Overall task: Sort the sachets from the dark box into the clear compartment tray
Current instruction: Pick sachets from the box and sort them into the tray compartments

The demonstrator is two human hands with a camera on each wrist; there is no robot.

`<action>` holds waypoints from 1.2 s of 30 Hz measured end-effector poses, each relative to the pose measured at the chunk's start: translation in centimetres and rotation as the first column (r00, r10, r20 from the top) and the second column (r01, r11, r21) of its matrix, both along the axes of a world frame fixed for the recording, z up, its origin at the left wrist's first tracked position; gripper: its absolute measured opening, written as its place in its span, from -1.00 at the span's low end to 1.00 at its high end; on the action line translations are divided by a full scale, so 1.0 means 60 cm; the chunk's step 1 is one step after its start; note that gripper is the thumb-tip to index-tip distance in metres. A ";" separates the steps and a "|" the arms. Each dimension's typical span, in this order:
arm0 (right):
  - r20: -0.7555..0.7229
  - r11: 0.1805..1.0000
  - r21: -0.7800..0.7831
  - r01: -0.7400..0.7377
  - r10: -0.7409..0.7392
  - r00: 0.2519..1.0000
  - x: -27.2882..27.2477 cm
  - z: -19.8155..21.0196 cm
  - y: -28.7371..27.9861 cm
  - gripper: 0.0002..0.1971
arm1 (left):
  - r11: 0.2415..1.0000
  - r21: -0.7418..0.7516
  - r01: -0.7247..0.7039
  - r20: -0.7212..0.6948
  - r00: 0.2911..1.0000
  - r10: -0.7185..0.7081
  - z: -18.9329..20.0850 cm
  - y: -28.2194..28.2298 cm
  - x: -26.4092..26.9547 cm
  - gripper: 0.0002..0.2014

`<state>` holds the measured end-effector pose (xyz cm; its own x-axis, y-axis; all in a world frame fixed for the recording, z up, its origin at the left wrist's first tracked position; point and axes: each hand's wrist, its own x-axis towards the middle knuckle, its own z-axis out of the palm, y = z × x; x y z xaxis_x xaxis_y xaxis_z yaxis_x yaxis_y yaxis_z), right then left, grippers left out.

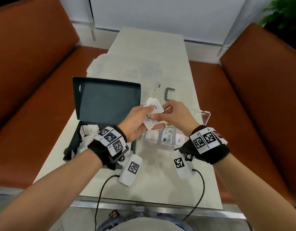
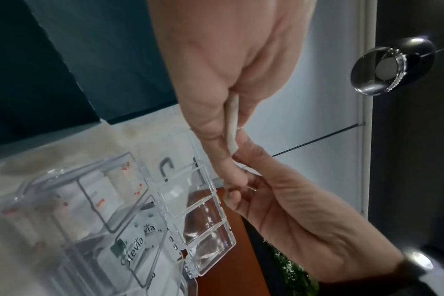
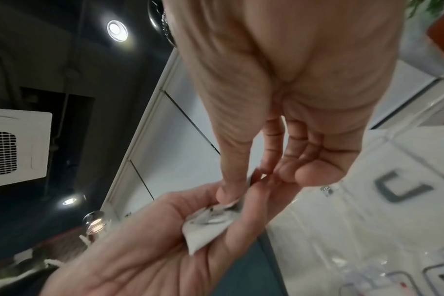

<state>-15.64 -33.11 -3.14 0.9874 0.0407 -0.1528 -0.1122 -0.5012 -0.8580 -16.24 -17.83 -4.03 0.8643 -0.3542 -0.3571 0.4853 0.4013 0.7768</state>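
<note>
My left hand (image 1: 140, 120) grips a fanned bunch of white sachets (image 1: 152, 112) above the clear compartment tray (image 1: 160, 142). My right hand (image 1: 170, 114) meets it from the right, and its thumb and fingers pinch a sachet in that bunch (image 3: 210, 222). In the left wrist view the sachets' edge (image 2: 232, 124) sits between the left thumb and fingers. The tray holds sorted sachets, one marked Stevia (image 1: 168, 139). The open dark box (image 1: 100, 100) lies to the left with more white sachets (image 1: 89, 132) in its near part.
The tray's clear hinged lid (image 1: 204, 114) stands open to the right, near the table's right edge. A grey U-shaped piece (image 1: 169, 94) lies behind the hands. Orange bench seats (image 1: 35, 80) flank the narrow pale table (image 1: 150, 47). Cables hang from both wrist cameras.
</note>
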 end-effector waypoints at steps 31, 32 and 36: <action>0.099 0.959 -0.208 0.192 -0.175 0.980 0.006 -0.087 -0.166 -0.89 | 0.959 0.282 0.012 0.112 0.993 -0.046 -0.048 -0.067 0.008 -0.78; 0.127 0.952 -0.249 0.178 -0.151 0.980 0.007 -0.091 -0.163 -0.89 | 0.959 0.284 0.011 0.111 0.993 -0.044 -0.048 -0.067 0.006 -0.79; 0.167 0.881 -0.463 0.096 -0.020 0.986 0.000 -0.120 -0.146 -0.85 | 0.958 0.286 0.003 0.106 0.994 -0.035 -0.051 -0.062 0.003 -0.85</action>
